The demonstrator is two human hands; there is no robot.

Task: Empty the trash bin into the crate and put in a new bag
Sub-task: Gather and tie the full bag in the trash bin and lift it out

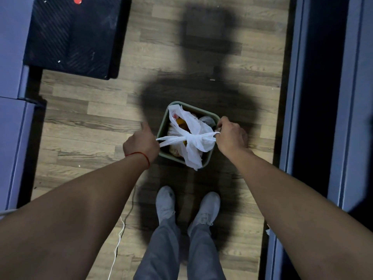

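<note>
A small green trash bin [163, 126] stands on the wooden floor in front of my feet. Inside it sits a white plastic bag [193, 138] with yellow and red rubbish showing through. Two of the bag's handles are crossed into a knot at the middle. My left hand [141, 144] grips the handle end pulled out to the left of the bin. On the right side, my right hand [230, 138] grips the other handle end. Both ends are stretched taut. Two more flaps of the bag hang loose, one at the far left corner and one over the near rim.
A black crate [70, 35] with a red dot stands at the upper left. Grey-blue cabinets [10, 118] line the left side and a dark doorway frame [314, 98] the right. A thin white cable [119, 239] lies on the floor left of my shoes [187, 203].
</note>
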